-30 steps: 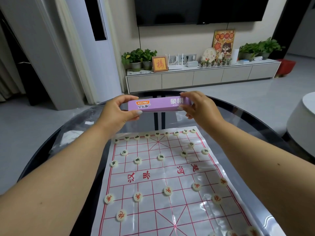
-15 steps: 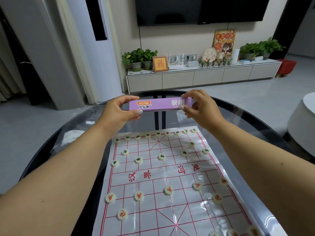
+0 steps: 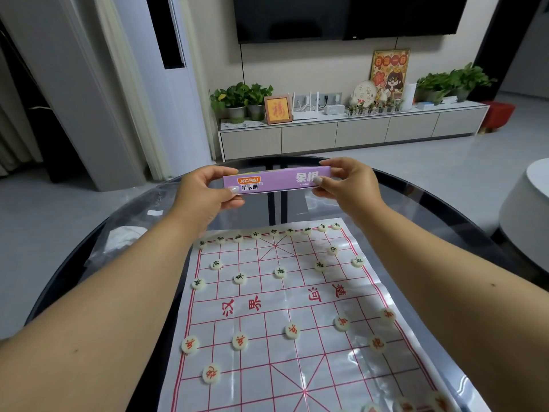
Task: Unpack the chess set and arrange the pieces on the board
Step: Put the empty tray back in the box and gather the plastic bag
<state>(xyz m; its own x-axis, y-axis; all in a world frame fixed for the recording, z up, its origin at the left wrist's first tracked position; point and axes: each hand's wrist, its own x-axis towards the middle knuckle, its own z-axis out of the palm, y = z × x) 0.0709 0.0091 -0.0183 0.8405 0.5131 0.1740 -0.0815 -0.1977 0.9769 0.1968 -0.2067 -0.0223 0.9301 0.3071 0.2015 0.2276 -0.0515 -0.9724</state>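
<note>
We see the left hand and right hand pinching the ends of the purple box, barely shifted since a second ago, above the far edge of the board; pieces look arranged.

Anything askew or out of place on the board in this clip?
Nothing spilled or damaged. The board sheet is creased and lies slightly askew on the table. Both hands, left and right, hold the purple box above its far edge.
</note>
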